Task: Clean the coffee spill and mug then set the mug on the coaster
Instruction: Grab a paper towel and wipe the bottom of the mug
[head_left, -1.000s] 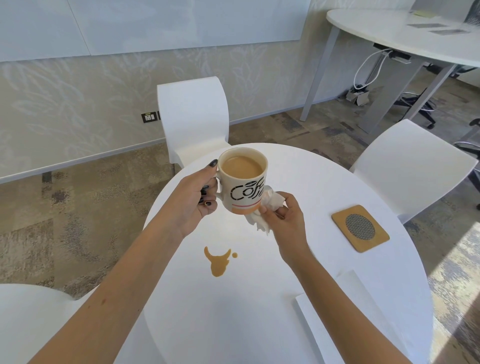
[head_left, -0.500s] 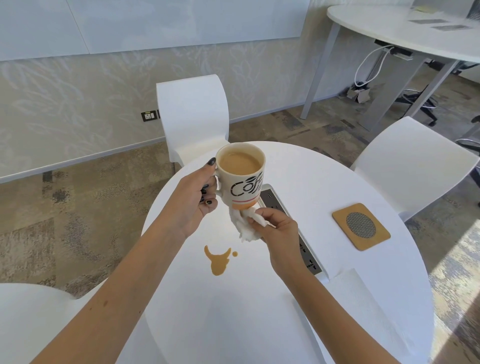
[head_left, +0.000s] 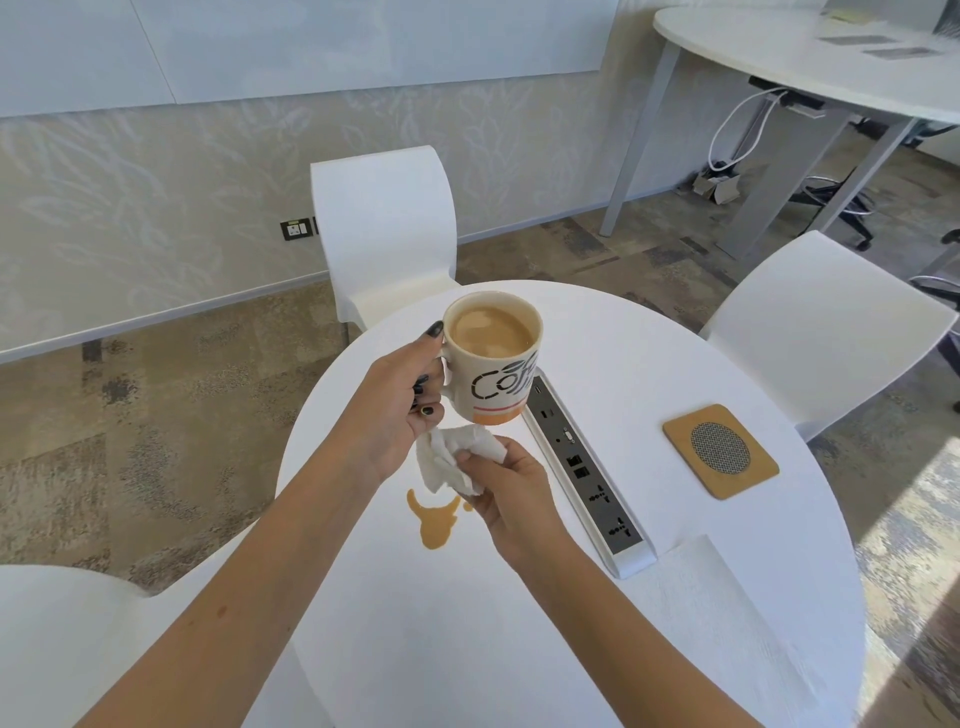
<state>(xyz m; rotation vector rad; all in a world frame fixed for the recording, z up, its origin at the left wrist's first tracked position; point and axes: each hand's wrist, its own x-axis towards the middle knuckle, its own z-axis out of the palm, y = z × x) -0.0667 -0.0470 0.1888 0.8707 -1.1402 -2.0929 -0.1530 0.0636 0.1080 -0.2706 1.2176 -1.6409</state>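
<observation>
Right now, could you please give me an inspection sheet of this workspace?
Surface: white round table, coffee spill near the front left.
Job's things: mug full, held in the air; coaster bare; crumpled tissue just below the mug.
Clutter: napkin flat at the right edge.
Hands: left hand grips the mug handle; right hand pinches the tissue.
Cables: socket strip set in the table; white cable under the far desk.
Surroundings: white chairs, carpet.
</observation>
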